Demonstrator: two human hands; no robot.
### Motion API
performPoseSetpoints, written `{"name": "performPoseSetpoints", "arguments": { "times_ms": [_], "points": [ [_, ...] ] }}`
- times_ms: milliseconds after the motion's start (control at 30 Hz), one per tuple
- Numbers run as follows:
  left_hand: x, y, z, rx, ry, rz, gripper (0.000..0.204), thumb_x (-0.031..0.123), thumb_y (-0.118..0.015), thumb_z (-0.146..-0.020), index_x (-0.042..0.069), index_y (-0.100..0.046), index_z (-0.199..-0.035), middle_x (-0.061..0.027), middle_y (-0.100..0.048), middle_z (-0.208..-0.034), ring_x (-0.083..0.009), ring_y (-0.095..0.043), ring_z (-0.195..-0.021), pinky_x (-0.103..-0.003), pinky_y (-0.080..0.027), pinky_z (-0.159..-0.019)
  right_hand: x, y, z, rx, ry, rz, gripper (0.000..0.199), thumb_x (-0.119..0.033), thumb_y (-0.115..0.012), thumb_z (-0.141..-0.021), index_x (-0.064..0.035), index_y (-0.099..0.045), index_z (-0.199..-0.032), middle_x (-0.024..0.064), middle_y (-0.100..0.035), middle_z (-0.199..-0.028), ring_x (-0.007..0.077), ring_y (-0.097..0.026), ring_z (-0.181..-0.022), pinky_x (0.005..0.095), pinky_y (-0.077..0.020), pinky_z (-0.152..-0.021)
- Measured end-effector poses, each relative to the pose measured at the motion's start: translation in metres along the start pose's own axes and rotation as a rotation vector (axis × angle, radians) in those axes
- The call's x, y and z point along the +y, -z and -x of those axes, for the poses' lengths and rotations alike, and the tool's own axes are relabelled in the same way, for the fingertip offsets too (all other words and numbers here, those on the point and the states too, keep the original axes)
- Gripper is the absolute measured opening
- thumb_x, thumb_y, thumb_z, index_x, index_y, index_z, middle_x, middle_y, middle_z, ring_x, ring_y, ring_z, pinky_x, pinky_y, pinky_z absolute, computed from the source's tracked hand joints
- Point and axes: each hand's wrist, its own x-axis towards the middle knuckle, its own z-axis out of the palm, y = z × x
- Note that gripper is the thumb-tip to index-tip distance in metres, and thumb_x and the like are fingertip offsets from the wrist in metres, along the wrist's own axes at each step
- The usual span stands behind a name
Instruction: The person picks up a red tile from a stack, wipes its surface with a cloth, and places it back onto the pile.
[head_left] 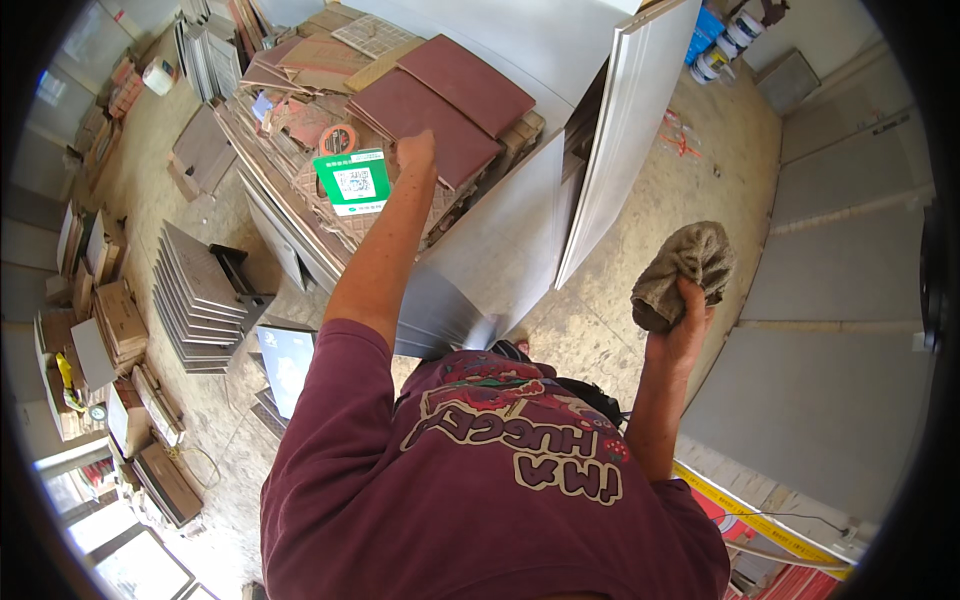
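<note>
My right hand (684, 322) is raised on the right, its fingers closed around a crumpled grey-brown rag (688, 270). My left arm stretches forward to a stack of flat goods, where my left hand (416, 150) meets the lower dark red tile (432, 128). The fingers are curled out of sight, so their grip does not show. Another dark red tile (468, 85) overlaps this one at its far right. Beside my left forearm lies a green and white card with a square code (354, 183), and just beyond it a roll of orange tape (338, 139).
Large pale slabs (625, 130) lean upright at the right of the stack. Grey tiles (195, 295) stand in a rack on the left. Cardboard boxes (120, 315) line the left wall. Several buckets (725, 50) stand at the far right, and grey panels (830, 400) cover the right side.
</note>
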Motion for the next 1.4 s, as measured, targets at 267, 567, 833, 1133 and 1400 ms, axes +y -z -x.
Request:
{"name": "performPoseSetpoints", "arguments": {
  "times_ms": [267, 567, 833, 1133, 1400],
  "points": [
    [0.022, 0.000, 0.040, 0.099, -0.071, -0.429, 0.087, 0.021, -0.064, -0.064, -0.018, -0.019, -0.128, -0.0342, -0.024, -0.128, -0.0463, -0.038, -0.114, -0.045, -0.038, -0.095, 0.001, -0.001, 0.001, -0.018, -0.002, -0.014, 0.036, -0.006, -0.058, -0.077, -0.0003, -0.052, -0.112, 0.0095, -0.060, -0.102, 0.0212, -0.059, -0.090, 0.0334, -0.0509, -0.078],
    [0.020, 0.001, 0.050, 0.102, -0.190, -0.534, 0.092, 0.024, -0.070, -0.060, -0.014, -0.019, -0.126, -0.0335, -0.025, -0.128, -0.0462, -0.036, -0.116, -0.046, -0.036, -0.097, 0.001, 0.000, 0.001, -0.030, -0.008, -0.010, 0.035, -0.006, -0.058, -0.078, 0.0015, -0.052, -0.111, 0.0100, -0.060, -0.102, 0.0210, -0.059, -0.090, 0.0332, -0.0510, -0.077],
    [0.012, 0.006, 0.071, 0.021, -0.586, -0.748, 0.094, 0.032, -0.073, -0.062, -0.004, -0.024, -0.133, -0.0300, -0.022, -0.136, -0.0442, -0.021, -0.128, -0.046, -0.024, -0.105, 0.002, -0.001, 0.001, 0.000, -0.001, -0.009, 0.034, -0.005, -0.057, -0.078, 0.0012, -0.052, -0.111, 0.0101, -0.060, -0.101, 0.0209, -0.059, -0.090, 0.0330, -0.0510, -0.077],
    [-0.008, 0.007, 0.079, -0.201, -0.995, -1.101, 0.086, 0.038, -0.073, -0.064, 0.008, -0.034, -0.134, -0.0200, -0.022, -0.142, -0.0377, -0.017, -0.133, -0.054, -0.016, -0.105, 0.002, -0.004, 0.003, 0.022, -0.023, 0.044, 0.034, -0.005, -0.054, -0.078, 0.0025, -0.051, -0.110, 0.0106, -0.059, -0.100, 0.0214, -0.060, -0.088, 0.0334, -0.0521, -0.075],
    [-0.019, 0.003, 0.074, -0.108, -1.033, -1.179, 0.078, 0.039, -0.069, -0.068, 0.006, -0.038, -0.132, -0.0199, -0.024, -0.141, -0.0368, -0.018, -0.132, -0.054, -0.015, -0.105, 0.005, 0.002, 0.002, -0.019, -0.032, 0.050, 0.033, -0.006, -0.057, -0.077, 0.0018, -0.052, -0.109, 0.0108, -0.060, -0.099, 0.0222, -0.060, -0.087, 0.0335, -0.0528, -0.074]
  ]
}}
